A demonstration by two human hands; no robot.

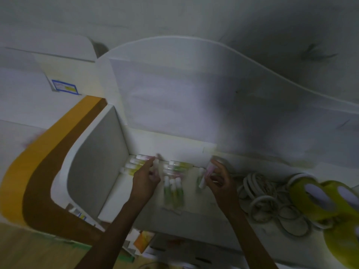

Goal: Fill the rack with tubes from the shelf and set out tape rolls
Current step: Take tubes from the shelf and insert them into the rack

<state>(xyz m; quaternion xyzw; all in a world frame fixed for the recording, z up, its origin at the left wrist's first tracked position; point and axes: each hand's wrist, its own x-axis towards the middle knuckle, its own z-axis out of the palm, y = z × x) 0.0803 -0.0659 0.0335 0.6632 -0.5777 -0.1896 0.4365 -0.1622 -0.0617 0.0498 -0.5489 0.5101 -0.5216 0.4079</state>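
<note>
carefully now: one tube at a time into the rack

the step in hand looks like loading tubes, and it would go best slowly. the frame is blurred, so fine detail is hard to read.

the right hand (218, 179), just right of centre, pinches a pink tube (206, 176) between thumb and fingers, holding it tilted, cap end low. i judge it should be turned upright before it is lowered, and let go only once it sits in a hole.

three green tubes (173, 191) stand close together at lower centre, seemingly in the rack (191, 202), whose outline i can barely make out. the next tube should go just beside them without knocking them.

the left hand (145, 180), left of centre, reaches up toward the tubes on the shelf (136, 165), its fingers stretched out near them; whether it grasps one, i cannot tell. more tubes lie at centre (177, 166). it should take one only, by the body, not the cap.

both forearms come up from the bottom edge, converging on the middle.

yellow-green tape rolls (310, 197) sit at the lower right on the surface (213, 220), beside a pile of white rings (260, 193).
</note>
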